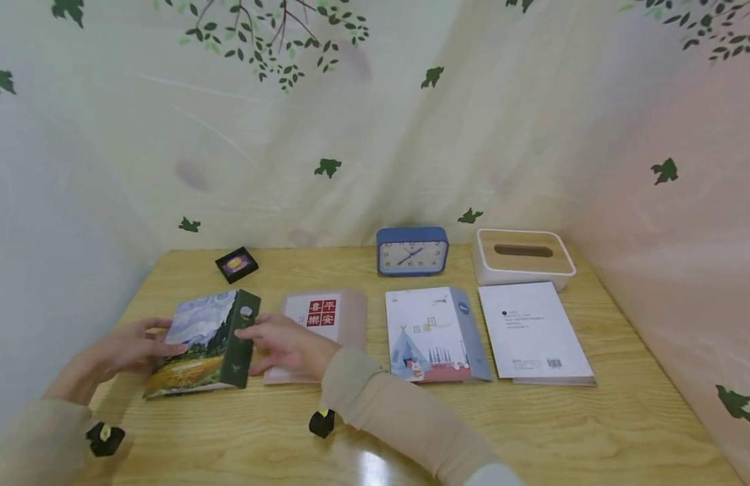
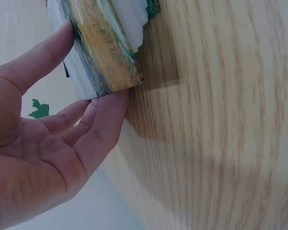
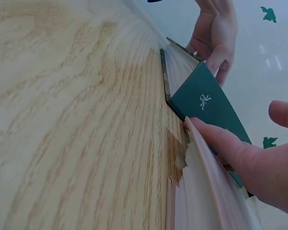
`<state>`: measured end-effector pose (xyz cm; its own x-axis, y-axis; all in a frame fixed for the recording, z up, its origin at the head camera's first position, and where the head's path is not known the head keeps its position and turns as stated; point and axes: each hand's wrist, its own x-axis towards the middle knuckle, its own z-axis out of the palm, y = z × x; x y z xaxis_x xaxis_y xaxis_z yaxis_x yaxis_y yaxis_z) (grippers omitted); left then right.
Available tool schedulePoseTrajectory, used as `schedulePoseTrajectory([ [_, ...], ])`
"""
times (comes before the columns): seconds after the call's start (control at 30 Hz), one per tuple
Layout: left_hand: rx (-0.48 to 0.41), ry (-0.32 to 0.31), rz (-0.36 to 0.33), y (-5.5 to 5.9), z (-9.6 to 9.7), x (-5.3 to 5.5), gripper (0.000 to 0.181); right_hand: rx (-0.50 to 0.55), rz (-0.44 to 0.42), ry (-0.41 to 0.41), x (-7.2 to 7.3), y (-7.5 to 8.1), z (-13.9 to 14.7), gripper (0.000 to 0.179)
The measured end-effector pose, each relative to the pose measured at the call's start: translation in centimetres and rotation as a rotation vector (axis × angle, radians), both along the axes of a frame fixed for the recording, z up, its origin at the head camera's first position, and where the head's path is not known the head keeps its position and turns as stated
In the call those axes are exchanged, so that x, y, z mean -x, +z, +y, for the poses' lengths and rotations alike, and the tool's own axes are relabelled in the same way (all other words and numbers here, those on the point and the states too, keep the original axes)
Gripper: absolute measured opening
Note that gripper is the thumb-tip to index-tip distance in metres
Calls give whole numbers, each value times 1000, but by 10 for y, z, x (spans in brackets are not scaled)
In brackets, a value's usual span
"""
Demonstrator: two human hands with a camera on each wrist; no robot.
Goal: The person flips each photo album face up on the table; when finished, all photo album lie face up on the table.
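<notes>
A thick hardcover book (image 1: pixel 195 344) with a painted landscape cover and dark green spine lies at the left of the table. My left hand (image 1: pixel 128 347) pinches its left edge, thumb on the cover; in the left wrist view the fingers (image 2: pixel 110 112) reach under the corner. At the opposite side, my right hand (image 1: pixel 292 344) reaches across a pink book (image 1: pixel 353 314) to the green spine (image 3: pixel 209 103). One finger (image 3: pixel 213 134) extends low beside the spine, while another digit (image 3: pixel 284 114) stands raised. The spine hides some of its fingertips.
Right of the pink book lie a white-and-blue illustrated book (image 1: pixel 426 324) and a white book (image 1: pixel 535 331). Behind them stand a blue clock (image 1: pixel 412 253) and a wooden-topped tissue box (image 1: pixel 523 260). A small black-framed item (image 1: pixel 236 264) lies at the back left. Patterned curtains surround the table.
</notes>
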<state>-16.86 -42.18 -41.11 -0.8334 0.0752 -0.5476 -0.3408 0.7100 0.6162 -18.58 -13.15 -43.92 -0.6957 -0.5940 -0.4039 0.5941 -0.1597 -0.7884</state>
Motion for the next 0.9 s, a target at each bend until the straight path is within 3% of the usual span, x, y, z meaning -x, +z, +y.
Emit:
schedulePoseTrajectory([
  [0.4, -26, -6, -6, 0, 3, 2, 102, 30, -33, 10, 3, 3, 6, 76],
  [0.67, 6, 1, 18, 0, 2, -2, 101, 35, -36, -3, 2, 3, 2, 77],
  [0.9, -27, 18, 42, 1, 3, -6, 100, 61, -53, 18, 0, 5, 2, 80],
])
